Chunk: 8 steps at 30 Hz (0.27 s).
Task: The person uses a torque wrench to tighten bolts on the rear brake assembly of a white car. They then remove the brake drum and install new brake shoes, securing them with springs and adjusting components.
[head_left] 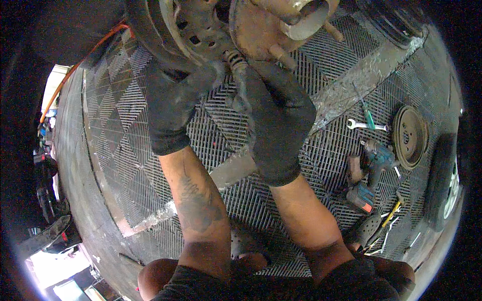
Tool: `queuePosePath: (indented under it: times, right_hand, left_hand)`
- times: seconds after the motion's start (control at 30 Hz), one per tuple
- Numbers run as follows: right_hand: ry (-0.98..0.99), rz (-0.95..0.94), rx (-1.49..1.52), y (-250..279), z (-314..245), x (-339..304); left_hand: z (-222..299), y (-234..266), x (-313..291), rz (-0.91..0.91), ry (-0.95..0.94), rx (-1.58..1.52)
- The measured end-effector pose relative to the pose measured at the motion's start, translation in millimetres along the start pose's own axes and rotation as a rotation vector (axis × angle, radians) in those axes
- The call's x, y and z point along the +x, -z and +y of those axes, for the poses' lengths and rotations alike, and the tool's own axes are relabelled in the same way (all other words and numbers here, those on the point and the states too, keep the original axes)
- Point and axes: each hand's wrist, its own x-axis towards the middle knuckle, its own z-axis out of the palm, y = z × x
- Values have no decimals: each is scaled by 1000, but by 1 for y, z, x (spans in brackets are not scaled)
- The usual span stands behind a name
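Note:
Both my hands wear black gloves and reach up to a rusty wheel hub (pixel 253 32) with studs, at the top of the view. Behind the hub is a curved brake assembly (pixel 193 37) with holes in its plate. My left hand (pixel 175 108) is closed at the lower rim of that assembly, its fingertips partly hidden. Between the plate and the hub a short coil spring (pixel 234 58) shows, right at the fingertips of my right hand (pixel 281 118). The right hand's fingers are curled and pinched there; the glove covers most of what they grip.
To the right lie a screwdriver (pixel 369 115), a combination wrench (pixel 366 125), a brake drum (pixel 410 138), a cordless impact wrench (pixel 379 158) and a yellow-handled hammer (pixel 392 213). A wheel (pixel 444 185) stands beyond them. An orange hose (pixel 83 62) hangs at the left. Ridged tiles (pixel 135 115) cover the floor.

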Motion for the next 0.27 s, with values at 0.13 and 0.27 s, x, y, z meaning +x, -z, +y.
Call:
queuePosePath:
  times: [0.13,0.27]
  right_hand:
    - [53,-58,-14,9,11,9]
    - [143,-51,-224,5,7,5]
  left_hand:
    - [10,1,-5,-23,44,-26]
    - [8,4,1,-84,-13,-5]
